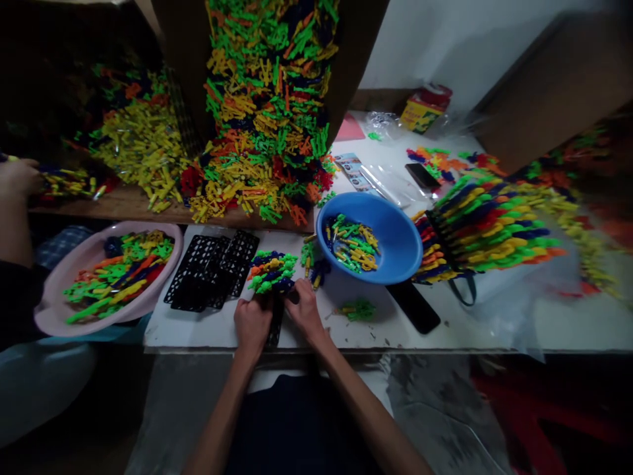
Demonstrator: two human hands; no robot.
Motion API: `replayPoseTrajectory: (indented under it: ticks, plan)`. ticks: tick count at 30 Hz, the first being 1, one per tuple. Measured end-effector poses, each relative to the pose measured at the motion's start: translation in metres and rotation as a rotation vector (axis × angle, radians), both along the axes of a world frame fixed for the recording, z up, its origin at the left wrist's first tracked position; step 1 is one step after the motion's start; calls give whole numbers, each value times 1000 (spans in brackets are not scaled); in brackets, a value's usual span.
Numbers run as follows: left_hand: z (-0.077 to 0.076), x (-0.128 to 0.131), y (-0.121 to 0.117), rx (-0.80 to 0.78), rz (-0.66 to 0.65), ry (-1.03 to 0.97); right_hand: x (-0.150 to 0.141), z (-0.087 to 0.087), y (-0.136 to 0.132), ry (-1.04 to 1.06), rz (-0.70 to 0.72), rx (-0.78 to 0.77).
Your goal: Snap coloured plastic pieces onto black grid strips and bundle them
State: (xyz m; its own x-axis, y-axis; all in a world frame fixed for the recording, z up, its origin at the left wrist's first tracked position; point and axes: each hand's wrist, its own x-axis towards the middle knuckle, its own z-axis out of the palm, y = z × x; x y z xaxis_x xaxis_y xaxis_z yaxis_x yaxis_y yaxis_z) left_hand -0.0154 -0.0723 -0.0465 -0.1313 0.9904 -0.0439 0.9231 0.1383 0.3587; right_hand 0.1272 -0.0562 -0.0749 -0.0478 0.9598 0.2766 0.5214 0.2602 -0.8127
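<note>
My left hand (252,323) and my right hand (305,311) rest on the white table (198,330) near its front edge, both closed around a black grid tray (275,316) filled with small coloured plastic pieces (271,270). The fingers of both hands curl onto the near end of that tray. A blue bowl (395,231) holding several green, yellow and blue pieces stands just right of my right hand. A small heap of green pieces (359,309) lies on the table beside my right wrist.
A stack of empty black grid trays (210,270) lies left of my hands. A pink basin (64,277) of pieces sits at left. A large pile of coloured pieces (262,112) spills behind. Filled racks (484,224), a phone (413,307) and another person's hand (17,178) are nearby.
</note>
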Motion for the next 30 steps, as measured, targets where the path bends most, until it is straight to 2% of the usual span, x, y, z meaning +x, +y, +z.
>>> replayPoseTrajectory:
  ticks: [3,7,9,11,13,16,18,20,22,25,27,30]
  plan:
    - [15,-5,-11,-10,-66,-99,-4,7,-3,-43,-8,-22]
    - [36,8,-46,116,37,-117,18,30,-26,-18,-73,-31]
    - [40,29,-54,164,-98,-156,45,38,-43,-57,-143,-3]
    - [40,58,-45,160,-317,-174,76,38,-58,-199,-189,27]
    - [40,88,-21,118,-419,-78,105,33,-66,-373,-177,35]
    - [45,120,20,-24,-396,97,130,23,-67,-564,-110,47]
    - [50,128,37,-107,-367,159,137,23,-63,-613,-45,90]
    - [54,127,41,-147,-361,189,140,29,-59,-580,13,149]
    - [54,122,37,-144,-385,206,140,39,-56,-453,7,195]
    - [53,115,23,-143,-404,210,138,51,-56,-117,-193,186]
    - [54,112,12,-155,-395,172,137,51,-59,88,-356,158]
    - [58,104,-7,-130,-340,32,140,37,-68,114,-416,106]
